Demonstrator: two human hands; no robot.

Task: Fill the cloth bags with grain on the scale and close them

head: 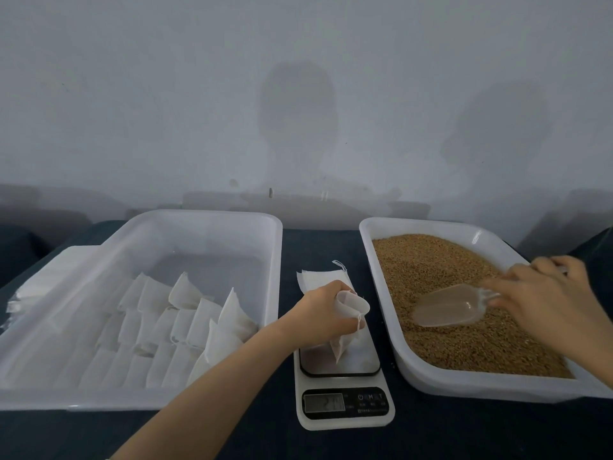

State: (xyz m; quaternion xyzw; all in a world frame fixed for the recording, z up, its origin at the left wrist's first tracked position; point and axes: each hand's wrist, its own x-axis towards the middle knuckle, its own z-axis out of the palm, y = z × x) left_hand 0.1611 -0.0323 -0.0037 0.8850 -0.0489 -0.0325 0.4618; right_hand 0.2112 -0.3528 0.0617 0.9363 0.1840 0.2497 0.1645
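Left hand [326, 313] clasps cloth bag [343, 346] by open mouth over scale [345, 405] at 6 o'clock | right hand [547, 300] grasps scoop [451, 308] in grain [431, 267] at 3 o'clock | bag likely light, limp: hold by rim

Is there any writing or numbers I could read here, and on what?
"M" and "T", beside a power sign: buttons on the scale.
The scale's display: digits too blurred to read.
Under the buttons, small print: too small to read.
No other writing shows.
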